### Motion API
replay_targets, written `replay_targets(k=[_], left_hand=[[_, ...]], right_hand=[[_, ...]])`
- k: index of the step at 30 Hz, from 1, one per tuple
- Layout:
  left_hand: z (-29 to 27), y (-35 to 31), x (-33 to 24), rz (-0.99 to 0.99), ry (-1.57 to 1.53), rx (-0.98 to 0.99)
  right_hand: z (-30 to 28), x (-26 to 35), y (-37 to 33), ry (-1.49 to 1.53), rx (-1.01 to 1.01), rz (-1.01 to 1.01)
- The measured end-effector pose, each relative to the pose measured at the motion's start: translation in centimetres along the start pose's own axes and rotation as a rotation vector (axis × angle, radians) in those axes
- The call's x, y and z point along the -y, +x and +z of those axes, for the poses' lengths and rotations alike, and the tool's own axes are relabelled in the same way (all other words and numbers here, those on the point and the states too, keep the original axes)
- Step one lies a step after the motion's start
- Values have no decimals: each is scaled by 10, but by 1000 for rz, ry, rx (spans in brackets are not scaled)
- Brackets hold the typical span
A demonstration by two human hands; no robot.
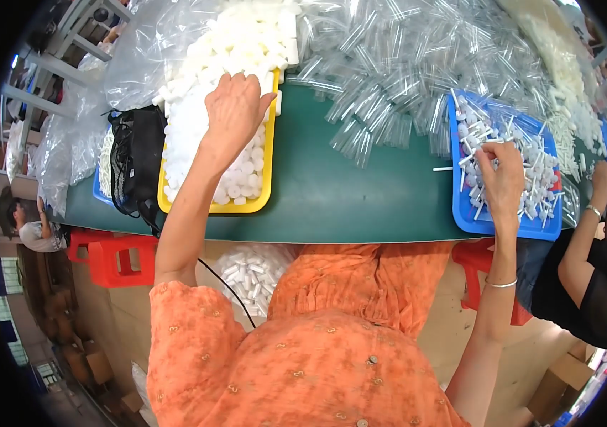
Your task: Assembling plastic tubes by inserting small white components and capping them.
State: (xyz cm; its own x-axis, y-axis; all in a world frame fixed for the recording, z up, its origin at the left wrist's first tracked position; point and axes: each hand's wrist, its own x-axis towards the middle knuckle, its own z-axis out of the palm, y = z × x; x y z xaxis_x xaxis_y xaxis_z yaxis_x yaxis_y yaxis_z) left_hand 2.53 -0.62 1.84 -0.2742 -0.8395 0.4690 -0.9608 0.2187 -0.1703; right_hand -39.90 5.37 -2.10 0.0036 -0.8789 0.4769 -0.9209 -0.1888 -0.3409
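Note:
My left hand (pixel 236 107) rests on a heap of small white caps (pixel 243 43) at the far end of a yellow tray (pixel 268 171). Its fingers bend down and their tips are hidden; the thumb sticks out toward the tray's right rim. Round white pieces (pixel 243 178) fill the tray's near part. At the right, my right hand (pixel 500 178) is over a blue tray (pixel 463 213) of thin white sticks with round heads (pixel 531 171). Thumb and fingers are curled together there, and what they pinch, if anything, cannot be made out.
Clear plastic tubes (pixel 389 78) lie heaped across the back of the green table (pixel 346 199). A black mesh bag (pixel 136 160) stands left of the yellow tray. Below the table edge is a bag of white pieces (pixel 253 274). Red stools (pixel 122 260) and a co-worker's arm (pixel 584 235) flank me.

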Motion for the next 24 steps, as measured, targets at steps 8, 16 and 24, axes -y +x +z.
replay_targets(k=[8, 16, 24], left_hand=[[-10, -7, -9, -127, -169, 91], [-31, -72, -132, -391, -1822, 862], [-28, -98, -183, -388, -1903, 973]], right_hand=[[-28, 6, -31, 599, -123, 308], [-13, 77, -98, 1895, 109, 705], [-12, 94, -129, 1978, 86, 941]])
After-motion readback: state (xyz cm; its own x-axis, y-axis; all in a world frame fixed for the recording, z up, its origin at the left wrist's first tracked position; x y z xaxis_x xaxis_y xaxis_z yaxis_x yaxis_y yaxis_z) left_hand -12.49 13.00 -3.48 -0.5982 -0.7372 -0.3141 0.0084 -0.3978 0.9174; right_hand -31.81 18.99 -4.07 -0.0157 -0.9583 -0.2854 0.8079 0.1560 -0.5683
